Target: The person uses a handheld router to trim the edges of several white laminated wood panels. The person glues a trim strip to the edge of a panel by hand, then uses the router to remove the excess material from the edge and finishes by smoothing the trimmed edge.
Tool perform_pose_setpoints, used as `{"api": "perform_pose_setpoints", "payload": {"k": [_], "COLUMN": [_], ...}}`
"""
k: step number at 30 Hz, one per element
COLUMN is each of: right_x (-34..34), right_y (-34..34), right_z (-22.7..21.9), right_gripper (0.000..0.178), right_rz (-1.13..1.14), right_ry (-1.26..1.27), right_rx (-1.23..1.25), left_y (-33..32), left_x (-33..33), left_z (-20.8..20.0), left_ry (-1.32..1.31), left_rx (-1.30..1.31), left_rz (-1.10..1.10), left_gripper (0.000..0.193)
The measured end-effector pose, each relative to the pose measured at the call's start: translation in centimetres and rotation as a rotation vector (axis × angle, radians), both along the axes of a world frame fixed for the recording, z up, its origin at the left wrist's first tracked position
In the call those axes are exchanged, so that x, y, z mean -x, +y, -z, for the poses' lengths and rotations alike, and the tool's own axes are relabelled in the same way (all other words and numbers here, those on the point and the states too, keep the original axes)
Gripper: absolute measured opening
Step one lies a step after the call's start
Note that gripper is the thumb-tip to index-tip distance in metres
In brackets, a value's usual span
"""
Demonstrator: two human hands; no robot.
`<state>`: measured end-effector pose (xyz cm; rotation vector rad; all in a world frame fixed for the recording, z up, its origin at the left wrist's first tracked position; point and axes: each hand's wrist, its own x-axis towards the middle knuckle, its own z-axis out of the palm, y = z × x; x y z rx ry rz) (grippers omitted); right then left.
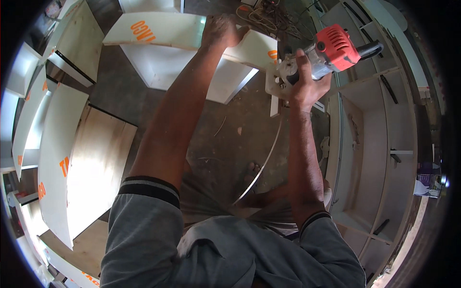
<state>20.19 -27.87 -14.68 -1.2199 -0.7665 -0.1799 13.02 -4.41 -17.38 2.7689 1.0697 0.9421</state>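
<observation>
Panels of white laminated board lie about a dusty workshop floor while one person trims a board's edge with a red router.

Stacked panels (57,158) at the left, at least four, carry orange printed marks near their ends; a bare plywood sheet (98,163) lies beside them. The left hand (218,30) presses flat, fingers spread, on the white board (163,30), which bears one orange mark at its left end and rests on a white box frame (192,72). The right hand (305,79) wraps closed around the trim router (321,55), set at the board's right end. A thin edge-band strip (266,158) curls down between the forearms. Tangled cables (269,17) lie beyond; a shelved cabinet carcass (379,144) fills the right.
</observation>
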Motion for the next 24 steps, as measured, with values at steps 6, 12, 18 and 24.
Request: {"api": "perform_pose_setpoints", "payload": {"k": [6,12,18,24], "right_x": [0.6,1.7,0.5,-0.7], "right_y": [0.9,2.2,2.9,3.5], "right_z": [1.0,1.3,1.8,2.1], "right_gripper": [0.045,0.043,0.042,0.046], "right_rz": [0.000,-0.020,-0.007,-0.063], "right_ry": [-0.094,-0.114,-0.131,-0.131], "right_rx": [-0.094,-0.086,-0.102,-0.151], "left_y": [-2.2,-0.9,-0.8,-1.3], "left_x": [0.8,-0.3,-0.6,-0.5], "left_z": [-0.6,0.9,1.4,0.6], "left_ry": [-0.034,-0.007,-0.043,-0.066], "left_rx": [0.099,0.086,0.116,0.133], "left_rz": [0.076,-0.035,-0.019,0.020], "left_gripper": [0.064,0.063,0.061,0.058]}}
